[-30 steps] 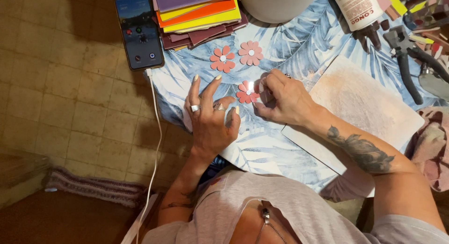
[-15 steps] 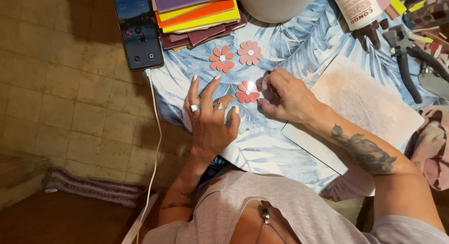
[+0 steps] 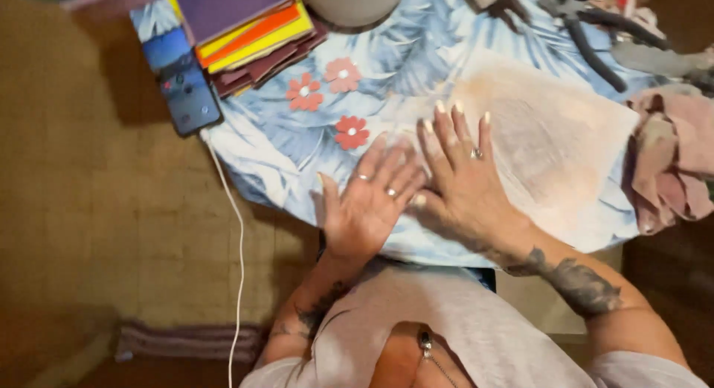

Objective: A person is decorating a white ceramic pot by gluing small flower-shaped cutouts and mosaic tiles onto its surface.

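Observation:
My left hand (image 3: pixel 370 202) lies flat and open on the blue leaf-patterned tablecloth (image 3: pixel 268 150), fingers spread, rings on two fingers. Beside it my right hand (image 3: pixel 462 176) also rests flat with its fingers apart, partly over a pale sheet of paper (image 3: pixel 554 146). Neither hand holds anything. Three small red paper flowers lie on the cloth beyond my hands: one (image 3: pixel 351 131) just past my left fingertips, two more, one (image 3: pixel 304 91) and the other (image 3: pixel 343 73), farther back.
A stack of coloured sheets (image 3: pixel 245 31) sits at the back left with a phone (image 3: pixel 187 91) beside it, its white cable (image 3: pixel 236 232) hanging to the floor. Pliers (image 3: pixel 587 27) lie at the back right. A pink cloth (image 3: pixel 669 157) is bunched at the right edge.
Both hands let go of the red flower they were working on and now lie flat and open nearer me. The flower stays on the cloth. The view has shifted.

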